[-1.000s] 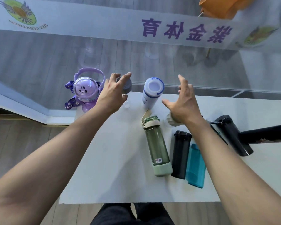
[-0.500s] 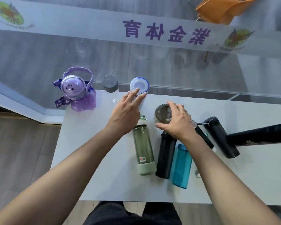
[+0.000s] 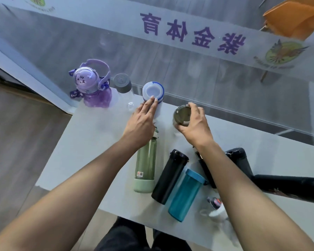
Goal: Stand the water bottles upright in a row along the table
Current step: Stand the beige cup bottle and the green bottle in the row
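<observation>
**Four bottles upright at the far edge, the rest lying flat**

A pale band across the glass wall (image 3: 216, 73) behind the table carries purple Chinese characters (image 3: 192, 34), seen mirrored, that appear to read 紫金体育, with a round winged green emblem (image 3: 282, 52) to their right. The small lettering under the emblem is too blurred to read. The green bottle (image 3: 145, 163) has a small sticker near its base, also unreadable.

Along the far edge of the white table (image 3: 91, 142) stand a purple bottle (image 3: 92, 86) with a cartoon face on its domed lid, a clear bottle with a grey cap (image 3: 122, 84), a white bottle with a blue-rimmed lid (image 3: 153, 91) and a clear bottle with a dark olive lid (image 3: 182, 115).

The left hand (image 3: 141, 122) reaches forward with fingers extended together, fingertips touching the near rim of the blue-rimmed lid; it does not grasp. The right hand (image 3: 196, 124) curls around the olive lid, thumb on the near side and fingers over the far side, holding that bottle upright.

Nearer the person, the green bottle, a black bottle (image 3: 169, 178) and a teal bottle (image 3: 184, 194) lie flat side by side between the forearms. Another black bottle (image 3: 240, 161) and a long dark one (image 3: 290, 185) lie to the right of the right forearm, and a small white bottle (image 3: 217, 210) lies at the near edge.
</observation>
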Tool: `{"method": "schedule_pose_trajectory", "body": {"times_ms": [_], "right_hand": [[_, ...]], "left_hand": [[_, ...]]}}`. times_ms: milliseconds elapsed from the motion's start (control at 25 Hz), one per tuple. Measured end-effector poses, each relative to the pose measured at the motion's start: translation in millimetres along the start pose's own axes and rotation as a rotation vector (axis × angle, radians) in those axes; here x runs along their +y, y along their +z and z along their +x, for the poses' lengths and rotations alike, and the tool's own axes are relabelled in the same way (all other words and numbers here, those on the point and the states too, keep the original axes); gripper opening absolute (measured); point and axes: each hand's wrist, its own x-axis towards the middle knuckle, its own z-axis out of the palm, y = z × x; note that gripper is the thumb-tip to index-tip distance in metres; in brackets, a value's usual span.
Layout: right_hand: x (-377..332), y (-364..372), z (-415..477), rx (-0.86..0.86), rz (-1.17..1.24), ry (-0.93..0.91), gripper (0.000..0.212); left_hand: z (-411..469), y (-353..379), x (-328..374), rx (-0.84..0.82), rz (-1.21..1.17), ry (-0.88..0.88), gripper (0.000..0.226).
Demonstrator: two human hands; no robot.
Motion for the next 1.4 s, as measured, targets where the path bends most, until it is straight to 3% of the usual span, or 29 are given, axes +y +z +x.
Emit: {"method": "schedule_pose_trajectory", "body": {"times_ms": [640,920,1040,1160,1240,1400], "right_hand": [[-7,4,39,0.097,0.024,-0.001,0.084],[-11,1,32,0.081,-0.003,0.045,0.104],[-16,-4,13,0.192,-0.056,0.057,0.107],[-18,12,-26,0.383,-0.051,0.029,0.089],[-21,38,-51,0.272,-0.001,0.032,0.074],[-26,87,-65,-0.212,0.051,0.105,0.054]], "left_hand": [[2,6,-6,-0.027,0.039,-0.069,0.083],[5,2,-13,-0.012,0.046,-0.029,0.081],[-3,1,-16,-0.012,0.031,0.004,0.083],[-23,6,-23,0.038,-0.001,-0.016,0.076],[-42,19,-29,0.022,-0.068,-0.11,0.068],[-66,53,-45,-0.172,-0.296,-0.337,0.055]]}}
